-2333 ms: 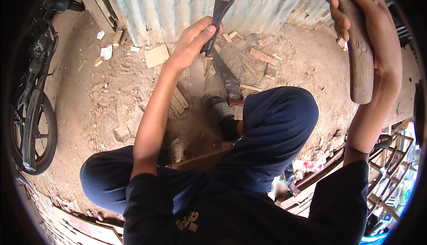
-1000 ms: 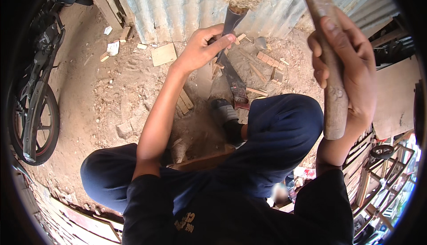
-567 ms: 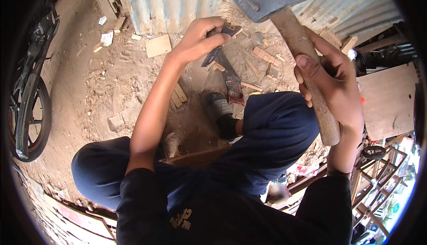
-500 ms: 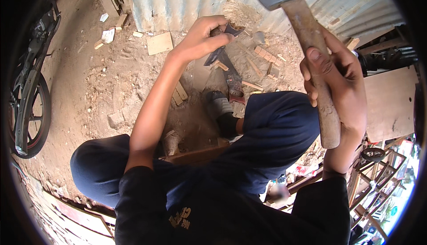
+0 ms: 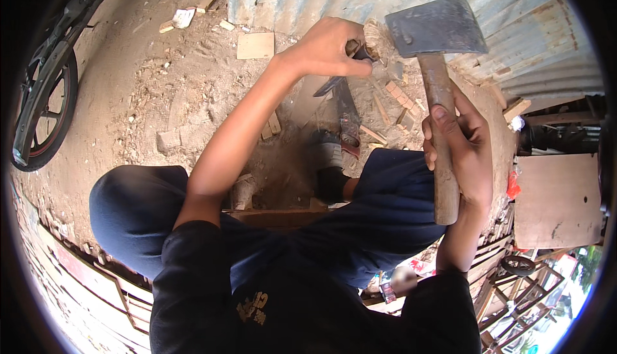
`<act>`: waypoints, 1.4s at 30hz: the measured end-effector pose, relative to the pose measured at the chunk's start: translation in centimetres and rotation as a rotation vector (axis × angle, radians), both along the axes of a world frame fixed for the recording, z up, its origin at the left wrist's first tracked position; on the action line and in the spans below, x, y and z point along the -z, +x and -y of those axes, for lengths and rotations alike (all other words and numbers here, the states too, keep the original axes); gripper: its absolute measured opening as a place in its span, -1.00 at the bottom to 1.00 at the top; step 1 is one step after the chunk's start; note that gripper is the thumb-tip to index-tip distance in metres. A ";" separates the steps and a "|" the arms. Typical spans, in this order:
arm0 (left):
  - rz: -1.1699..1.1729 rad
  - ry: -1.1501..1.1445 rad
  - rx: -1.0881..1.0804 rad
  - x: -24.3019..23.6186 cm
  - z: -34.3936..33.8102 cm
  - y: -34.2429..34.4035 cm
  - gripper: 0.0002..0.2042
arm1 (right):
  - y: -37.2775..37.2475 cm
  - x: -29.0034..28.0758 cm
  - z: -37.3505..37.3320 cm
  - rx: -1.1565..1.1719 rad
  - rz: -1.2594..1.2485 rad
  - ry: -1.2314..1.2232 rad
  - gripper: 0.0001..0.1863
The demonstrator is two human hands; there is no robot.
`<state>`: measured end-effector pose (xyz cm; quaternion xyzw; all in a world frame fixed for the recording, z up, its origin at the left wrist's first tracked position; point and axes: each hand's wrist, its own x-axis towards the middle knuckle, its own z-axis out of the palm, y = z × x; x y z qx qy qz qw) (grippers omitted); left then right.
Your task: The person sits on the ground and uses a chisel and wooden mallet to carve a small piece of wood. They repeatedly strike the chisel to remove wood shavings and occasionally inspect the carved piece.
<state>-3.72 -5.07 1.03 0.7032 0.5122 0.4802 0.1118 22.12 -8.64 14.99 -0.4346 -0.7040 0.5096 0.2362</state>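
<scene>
Corrugated metal wall (image 5: 308,0) borders the far edge of the earth ground (image 5: 141,110); a square board (image 5: 256,45) lies near that edge, left of the middle; a row of wood blocks (image 5: 402,96) lies near the same edge, further right.

Left hand (image 5: 331,49): fingers curled narrowly round a frayed-topped handle (image 5: 380,40), held above the ground towards its far edge; the handle's lower part is largely masked by the hand. Right hand (image 5: 457,135): fingers wrapped about a hatchet (image 5: 435,74), thumb along the grip, broad head uppermost just beside the frayed top (contact between the two cannot be determined from this view).

Assessment: sound handling calls for left fingers well below the frayed top, clear of the hatchet's head; a firm right grip, lower down, would give better control; the handle should be steadied upright.
</scene>
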 end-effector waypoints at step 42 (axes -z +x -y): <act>0.463 0.146 -0.323 1.7 -2.7 -0.4 -0.60 | 18.0 40.0 -6.1 0.662 0.049 -0.530 -0.43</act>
